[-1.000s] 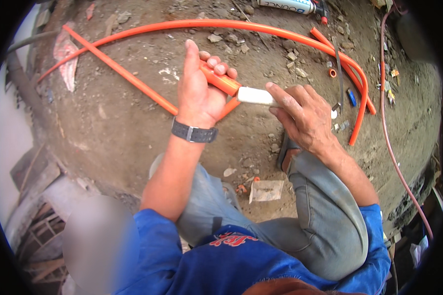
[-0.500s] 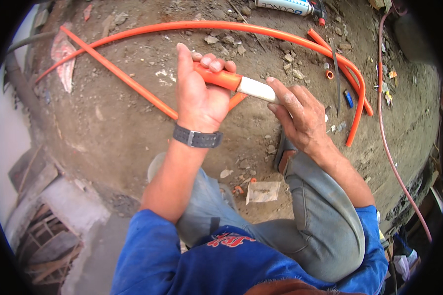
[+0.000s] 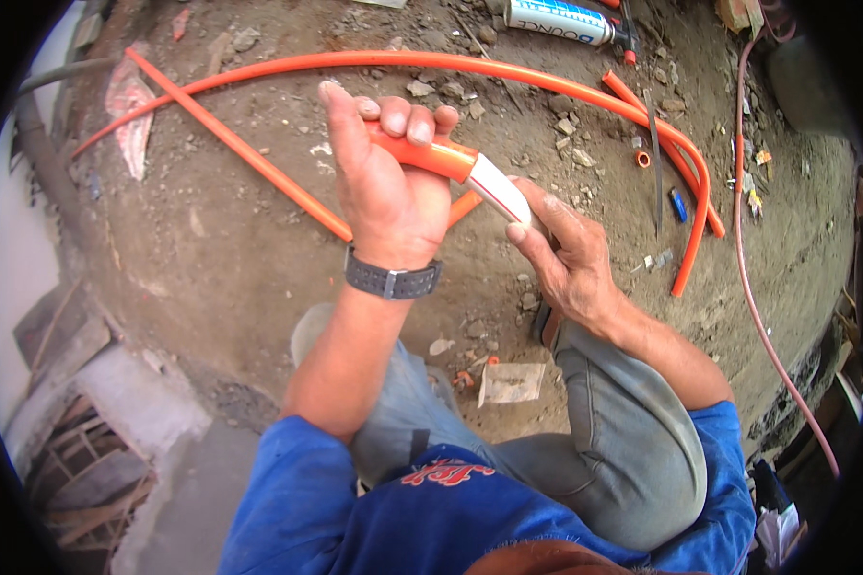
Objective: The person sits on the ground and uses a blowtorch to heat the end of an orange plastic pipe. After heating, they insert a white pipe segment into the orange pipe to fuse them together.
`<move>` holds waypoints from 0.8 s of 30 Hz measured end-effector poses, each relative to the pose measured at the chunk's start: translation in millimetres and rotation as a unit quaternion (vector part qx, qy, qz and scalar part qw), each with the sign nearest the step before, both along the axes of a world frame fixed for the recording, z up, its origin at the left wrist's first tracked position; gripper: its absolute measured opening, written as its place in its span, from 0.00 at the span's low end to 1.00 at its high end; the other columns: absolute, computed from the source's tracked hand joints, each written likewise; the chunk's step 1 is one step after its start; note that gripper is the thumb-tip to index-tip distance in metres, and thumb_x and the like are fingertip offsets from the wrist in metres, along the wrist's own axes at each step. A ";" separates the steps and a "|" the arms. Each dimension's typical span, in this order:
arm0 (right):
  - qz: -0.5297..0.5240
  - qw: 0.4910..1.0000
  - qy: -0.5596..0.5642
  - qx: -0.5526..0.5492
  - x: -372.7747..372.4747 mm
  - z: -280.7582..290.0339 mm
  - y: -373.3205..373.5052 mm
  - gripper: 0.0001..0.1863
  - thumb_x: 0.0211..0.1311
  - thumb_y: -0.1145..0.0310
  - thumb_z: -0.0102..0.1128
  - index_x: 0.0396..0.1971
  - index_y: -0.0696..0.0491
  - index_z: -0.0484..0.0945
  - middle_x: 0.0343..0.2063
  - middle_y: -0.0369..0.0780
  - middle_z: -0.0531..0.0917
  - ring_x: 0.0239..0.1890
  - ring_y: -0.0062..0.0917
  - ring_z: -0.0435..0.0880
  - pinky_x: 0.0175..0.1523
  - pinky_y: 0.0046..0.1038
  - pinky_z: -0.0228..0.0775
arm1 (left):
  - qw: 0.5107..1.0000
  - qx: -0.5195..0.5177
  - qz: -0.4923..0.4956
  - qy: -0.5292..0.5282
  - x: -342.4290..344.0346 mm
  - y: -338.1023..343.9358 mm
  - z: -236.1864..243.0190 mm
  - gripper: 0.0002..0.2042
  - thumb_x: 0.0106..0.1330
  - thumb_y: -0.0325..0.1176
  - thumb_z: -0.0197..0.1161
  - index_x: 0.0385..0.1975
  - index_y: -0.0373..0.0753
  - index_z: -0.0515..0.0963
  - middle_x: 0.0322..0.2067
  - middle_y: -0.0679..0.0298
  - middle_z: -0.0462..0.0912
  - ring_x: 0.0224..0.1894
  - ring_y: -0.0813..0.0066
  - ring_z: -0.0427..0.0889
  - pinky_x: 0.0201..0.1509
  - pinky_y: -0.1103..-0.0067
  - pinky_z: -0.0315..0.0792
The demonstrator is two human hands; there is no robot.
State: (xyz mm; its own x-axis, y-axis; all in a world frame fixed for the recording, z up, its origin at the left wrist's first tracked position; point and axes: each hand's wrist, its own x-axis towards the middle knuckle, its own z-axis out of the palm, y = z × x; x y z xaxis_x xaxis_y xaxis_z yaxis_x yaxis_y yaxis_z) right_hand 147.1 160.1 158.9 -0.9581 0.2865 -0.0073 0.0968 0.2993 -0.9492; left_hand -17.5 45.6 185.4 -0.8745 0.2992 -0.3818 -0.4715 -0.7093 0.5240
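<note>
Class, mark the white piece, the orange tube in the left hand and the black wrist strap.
White piece (image 3: 498, 188), head view: its middle.
Orange tube (image 3: 436, 156), head view: its curved side.
Black wrist strap (image 3: 391, 283), head view: its buckle.

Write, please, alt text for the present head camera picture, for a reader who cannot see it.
A left hand wraps around a short orange tube, while the right hand pinches a white piece angled against the tube's end. Beyond them, a long, curved orange pipe and a blue-and-white canister lie on dirt ground.

bright diffuse daylight | soft shadows | strong fisheye bending | black corners
</note>
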 end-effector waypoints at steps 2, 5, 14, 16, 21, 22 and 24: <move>0.011 0.999 -0.020 -0.035 -0.9 5.5 -0.4 0.23 0.71 0.71 0.65 0.63 0.59 0.76 0.43 0.47 0.86 0.42 0.30 0.87 0.47 0.30 0.77 | 1.000 -0.016 -0.005 0.023 -1.5 -1.6 1.3 0.21 0.73 0.57 0.61 0.29 0.47 0.70 0.21 0.72 0.69 0.25 0.76 0.70 0.51 0.65 0.77; 0.030 0.992 -0.078 -0.095 -2.9 15.0 1.9 0.22 0.73 0.69 0.63 0.63 0.59 0.76 0.47 0.47 0.87 0.45 0.28 0.86 0.51 0.29 0.77 | 0.998 -0.038 -0.012 0.052 -3.6 -2.1 2.2 0.23 0.74 0.60 0.59 0.30 0.47 0.67 0.21 0.71 0.68 0.24 0.75 0.71 0.45 0.62 0.78; 0.037 0.947 -0.168 -0.272 3.2 13.4 9.7 0.25 0.73 0.64 0.64 0.65 0.59 0.75 0.47 0.44 0.88 0.41 0.22 0.82 0.49 0.27 0.76 | 0.992 -0.047 -0.049 0.111 -5.0 -3.5 4.0 0.22 0.75 0.59 0.58 0.30 0.47 0.67 0.20 0.71 0.69 0.21 0.75 0.73 0.40 0.59 0.80; 0.051 0.934 -0.221 -0.277 0.8 21.5 16.8 0.26 0.73 0.62 0.64 0.66 0.58 0.75 0.45 0.42 0.88 0.41 0.21 0.82 0.48 0.28 0.75 | 0.991 -0.048 -0.057 0.113 -5.5 -4.2 4.2 0.22 0.75 0.58 0.59 0.29 0.47 0.67 0.19 0.70 0.69 0.21 0.74 0.74 0.39 0.59 0.81; 0.072 0.970 -0.176 -0.151 -1.5 23.9 20.1 0.25 0.74 0.60 0.63 0.65 0.56 0.77 0.37 0.42 0.87 0.37 0.22 0.82 0.44 0.29 0.75 | 0.992 -0.095 -0.036 0.077 -3.1 -2.5 3.5 0.21 0.74 0.55 0.62 0.29 0.46 0.67 0.19 0.69 0.70 0.20 0.74 0.74 0.32 0.61 0.82; 0.078 0.972 -0.177 -0.136 -2.9 27.5 21.2 0.24 0.74 0.60 0.63 0.64 0.56 0.77 0.36 0.43 0.87 0.36 0.24 0.83 0.44 0.30 0.75 | 0.992 -0.098 -0.035 0.072 -3.2 -2.5 3.2 0.21 0.74 0.54 0.62 0.29 0.46 0.67 0.19 0.69 0.70 0.20 0.74 0.74 0.31 0.62 0.82; 0.081 0.981 -0.146 -0.103 -3.2 27.2 20.2 0.23 0.73 0.61 0.63 0.63 0.55 0.78 0.36 0.45 0.86 0.35 0.27 0.84 0.43 0.31 0.75 | 0.992 -0.104 -0.035 0.067 -2.0 -4.4 2.2 0.20 0.75 0.54 0.62 0.29 0.46 0.67 0.19 0.69 0.70 0.20 0.74 0.74 0.30 0.62 0.82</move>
